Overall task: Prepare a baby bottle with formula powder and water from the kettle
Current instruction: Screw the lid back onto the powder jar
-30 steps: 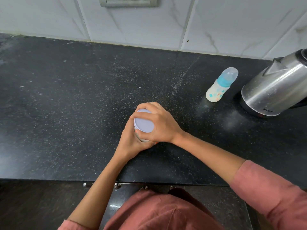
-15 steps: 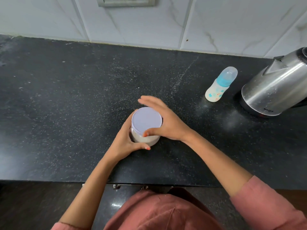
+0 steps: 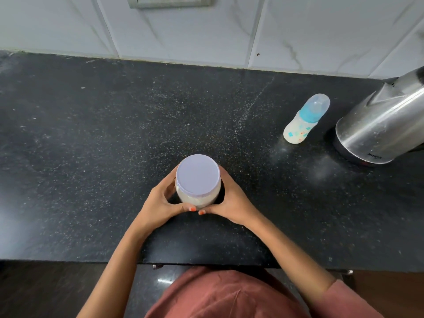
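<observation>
A clear jar of white formula powder (image 3: 197,180) with a pale lilac lid stands upright on the black counter (image 3: 91,145), near its front edge. My left hand (image 3: 161,204) holds the jar's left side and my right hand (image 3: 230,203) holds its right side; the thumb tips nearly meet in front of it. The lid is closed on the jar. A baby bottle (image 3: 302,122) with a blue collar and clear cap stands at the right. Further right sits a steel kettle (image 3: 380,125) on its base.
A white tiled wall (image 3: 206,31) with a switch plate runs along the back of the counter. The counter's front edge is just below my forearms, with a drawer handle under it.
My right hand has come off the top of the lid and dropped to the jar's right side. The jar now sits a little farther from me, held by both hands.
</observation>
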`<act>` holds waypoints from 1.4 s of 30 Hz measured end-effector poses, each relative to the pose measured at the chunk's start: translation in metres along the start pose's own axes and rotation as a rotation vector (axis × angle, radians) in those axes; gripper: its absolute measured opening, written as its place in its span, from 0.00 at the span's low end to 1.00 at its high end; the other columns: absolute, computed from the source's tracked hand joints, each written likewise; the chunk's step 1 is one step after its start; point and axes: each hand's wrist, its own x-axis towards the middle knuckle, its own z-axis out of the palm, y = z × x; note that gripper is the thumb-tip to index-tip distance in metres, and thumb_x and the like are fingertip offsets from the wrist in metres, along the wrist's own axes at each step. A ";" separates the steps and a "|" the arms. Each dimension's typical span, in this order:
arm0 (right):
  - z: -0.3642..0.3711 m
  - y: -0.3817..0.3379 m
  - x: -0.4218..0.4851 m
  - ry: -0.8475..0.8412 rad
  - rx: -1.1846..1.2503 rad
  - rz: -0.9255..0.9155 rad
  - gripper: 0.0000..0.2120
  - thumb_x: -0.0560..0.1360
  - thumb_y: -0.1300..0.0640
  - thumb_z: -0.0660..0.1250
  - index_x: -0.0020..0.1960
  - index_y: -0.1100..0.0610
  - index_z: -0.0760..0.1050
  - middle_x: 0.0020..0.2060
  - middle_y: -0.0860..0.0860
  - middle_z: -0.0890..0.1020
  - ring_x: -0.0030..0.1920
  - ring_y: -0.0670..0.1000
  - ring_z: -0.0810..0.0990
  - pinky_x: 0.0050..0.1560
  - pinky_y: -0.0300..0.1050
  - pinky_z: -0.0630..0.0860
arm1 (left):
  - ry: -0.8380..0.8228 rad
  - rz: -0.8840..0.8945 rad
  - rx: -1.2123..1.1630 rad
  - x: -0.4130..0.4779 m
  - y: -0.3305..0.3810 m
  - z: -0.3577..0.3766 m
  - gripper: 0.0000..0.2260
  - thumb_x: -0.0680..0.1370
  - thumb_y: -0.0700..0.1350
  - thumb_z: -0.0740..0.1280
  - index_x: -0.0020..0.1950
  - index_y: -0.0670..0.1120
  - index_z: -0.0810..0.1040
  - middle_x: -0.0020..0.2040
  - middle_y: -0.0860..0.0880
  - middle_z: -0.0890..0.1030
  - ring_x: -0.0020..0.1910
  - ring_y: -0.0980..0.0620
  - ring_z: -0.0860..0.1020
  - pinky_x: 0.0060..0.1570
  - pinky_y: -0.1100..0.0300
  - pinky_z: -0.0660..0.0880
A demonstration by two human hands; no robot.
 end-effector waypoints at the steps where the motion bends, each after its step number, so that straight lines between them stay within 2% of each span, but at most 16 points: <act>1: -0.002 0.001 0.001 0.004 0.001 -0.001 0.47 0.57 0.58 0.80 0.63 0.35 0.55 0.60 0.31 0.63 0.60 0.21 0.58 0.57 0.16 0.56 | 0.004 0.000 -0.002 0.002 0.000 0.001 0.39 0.58 0.58 0.79 0.66 0.63 0.67 0.66 0.62 0.73 0.66 0.60 0.70 0.62 0.67 0.68; 7: -0.028 0.002 0.018 0.068 -0.037 0.003 0.47 0.55 0.53 0.81 0.64 0.39 0.58 0.59 0.38 0.67 0.58 0.26 0.63 0.58 0.19 0.59 | -0.005 0.008 -0.001 0.034 0.003 0.007 0.38 0.57 0.58 0.79 0.63 0.68 0.68 0.65 0.63 0.73 0.66 0.60 0.70 0.60 0.68 0.69; 11: -0.049 0.001 0.041 0.096 0.009 0.020 0.47 0.55 0.54 0.81 0.68 0.46 0.61 0.64 0.45 0.69 0.65 0.41 0.66 0.65 0.38 0.66 | -0.017 0.014 -0.020 0.071 0.006 0.010 0.39 0.57 0.57 0.80 0.65 0.63 0.68 0.64 0.60 0.75 0.65 0.57 0.72 0.62 0.62 0.70; 13: -0.061 0.001 0.055 0.098 0.036 0.025 0.45 0.56 0.55 0.80 0.67 0.44 0.61 0.61 0.42 0.69 0.64 0.42 0.66 0.63 0.39 0.68 | -0.021 0.021 -0.014 0.091 0.008 0.011 0.39 0.58 0.53 0.80 0.65 0.62 0.68 0.64 0.60 0.75 0.65 0.57 0.72 0.63 0.61 0.70; 17: -0.082 0.003 0.087 0.135 0.034 0.046 0.44 0.58 0.60 0.79 0.69 0.49 0.62 0.59 0.40 0.70 0.62 0.42 0.67 0.62 0.42 0.69 | -0.028 0.037 -0.018 0.130 0.014 0.011 0.36 0.60 0.49 0.79 0.63 0.65 0.69 0.62 0.63 0.76 0.64 0.58 0.73 0.59 0.65 0.72; 20: -0.091 0.004 0.107 0.181 0.028 0.054 0.44 0.59 0.63 0.78 0.70 0.50 0.62 0.62 0.46 0.72 0.62 0.44 0.68 0.63 0.45 0.70 | -0.029 0.031 -0.046 0.154 0.018 0.009 0.36 0.60 0.46 0.79 0.63 0.62 0.69 0.62 0.61 0.76 0.63 0.57 0.73 0.58 0.66 0.72; 24: -0.099 0.006 0.128 0.206 0.036 0.043 0.43 0.60 0.65 0.77 0.70 0.51 0.62 0.65 0.50 0.71 0.63 0.46 0.68 0.65 0.49 0.69 | -0.036 0.023 -0.067 0.179 0.019 0.006 0.37 0.59 0.45 0.79 0.65 0.57 0.69 0.63 0.56 0.76 0.64 0.55 0.74 0.59 0.61 0.73; 27: -0.102 0.010 0.141 0.204 0.043 0.044 0.42 0.60 0.66 0.76 0.70 0.52 0.62 0.65 0.50 0.71 0.64 0.48 0.68 0.65 0.50 0.69 | -0.035 0.020 -0.073 0.191 0.016 0.004 0.38 0.60 0.41 0.79 0.66 0.53 0.68 0.64 0.54 0.75 0.64 0.54 0.74 0.59 0.61 0.73; 30: -0.104 0.014 0.148 0.195 0.069 0.062 0.42 0.61 0.66 0.76 0.70 0.51 0.62 0.61 0.44 0.71 0.62 0.45 0.68 0.63 0.46 0.69 | -0.033 0.013 -0.082 0.198 0.013 0.004 0.37 0.61 0.37 0.78 0.66 0.53 0.68 0.64 0.55 0.75 0.63 0.56 0.73 0.58 0.63 0.73; 36: -0.102 0.015 0.146 0.195 0.058 0.058 0.42 0.63 0.66 0.75 0.71 0.51 0.59 0.67 0.50 0.69 0.63 0.43 0.65 0.62 0.41 0.66 | -0.043 0.019 -0.038 0.197 0.013 0.005 0.35 0.65 0.36 0.75 0.67 0.53 0.65 0.64 0.57 0.73 0.64 0.61 0.72 0.59 0.67 0.71; 40: -0.097 0.009 0.139 0.251 0.006 0.055 0.41 0.64 0.65 0.74 0.71 0.51 0.60 0.68 0.51 0.69 0.65 0.47 0.67 0.63 0.46 0.68 | 0.069 0.051 0.023 0.186 0.017 0.011 0.35 0.68 0.36 0.74 0.71 0.46 0.64 0.68 0.52 0.71 0.67 0.59 0.69 0.64 0.64 0.67; 42: -0.093 0.006 0.132 0.328 0.011 0.053 0.37 0.65 0.65 0.74 0.70 0.53 0.63 0.66 0.51 0.71 0.63 0.47 0.70 0.61 0.43 0.70 | 0.160 0.080 0.089 0.179 0.020 0.016 0.33 0.70 0.37 0.73 0.72 0.45 0.64 0.69 0.52 0.69 0.66 0.59 0.68 0.63 0.68 0.66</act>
